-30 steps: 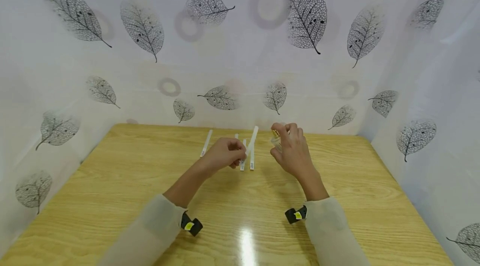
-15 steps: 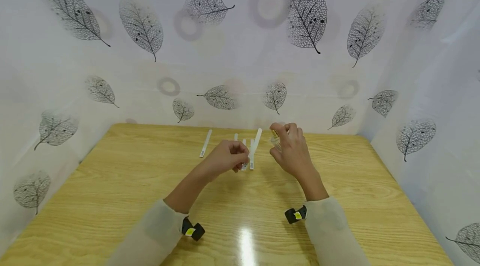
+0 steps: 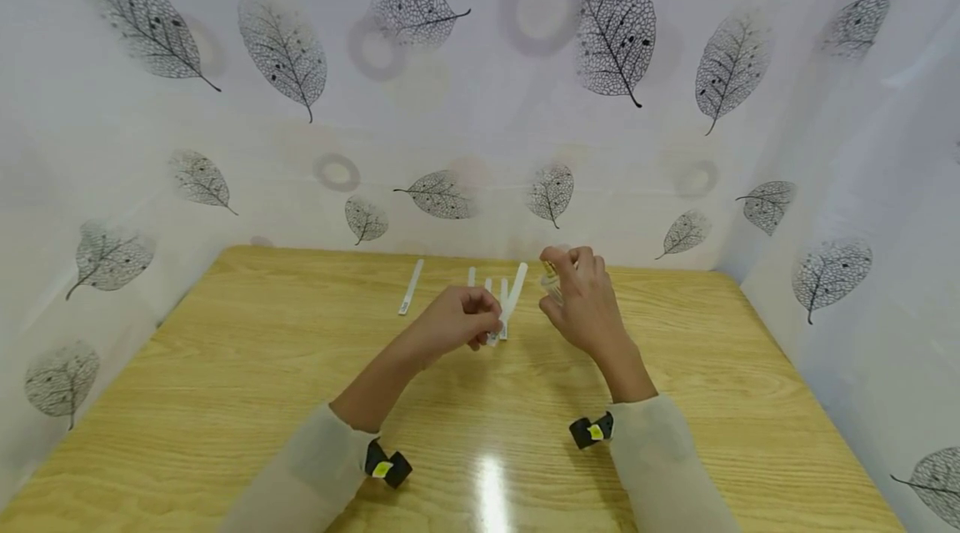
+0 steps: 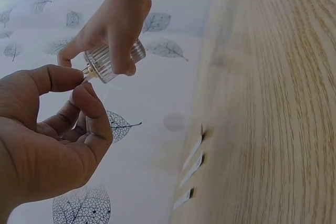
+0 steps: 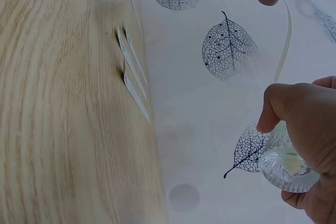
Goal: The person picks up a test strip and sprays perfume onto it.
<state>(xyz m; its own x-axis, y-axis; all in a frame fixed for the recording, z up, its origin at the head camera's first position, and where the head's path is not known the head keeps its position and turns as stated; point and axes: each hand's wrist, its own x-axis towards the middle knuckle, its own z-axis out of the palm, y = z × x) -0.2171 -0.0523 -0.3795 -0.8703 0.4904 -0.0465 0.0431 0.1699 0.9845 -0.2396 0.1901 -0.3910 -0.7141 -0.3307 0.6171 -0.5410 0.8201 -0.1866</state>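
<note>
My left hand [image 3: 456, 320] pinches the end of a white perfume test strip [image 3: 515, 289] between thumb and forefinger. The strip slants up and to the right; in the right wrist view it bends in a curve toward the other hand. My right hand [image 3: 591, 304] grips a clear ribbed glass perfume bottle [image 4: 107, 62], its forefinger over the gold spray top [image 4: 88, 73]. In the head view the bottle is partly hidden behind the fingers. Both hands are raised over the far part of the table, the strip's free end close to the bottle.
Several more white strips with small printed labels lie near the table's back edge, one strip [image 3: 411, 288] apart on the left. The wooden table [image 3: 480, 416] ends at a leaf-patterned curtain [image 3: 480, 116], which also stands along both sides.
My left hand has shifted a little right and lower, and the strip now leans further right toward the bottle. The right hand and bottle have stayed nearly still.
</note>
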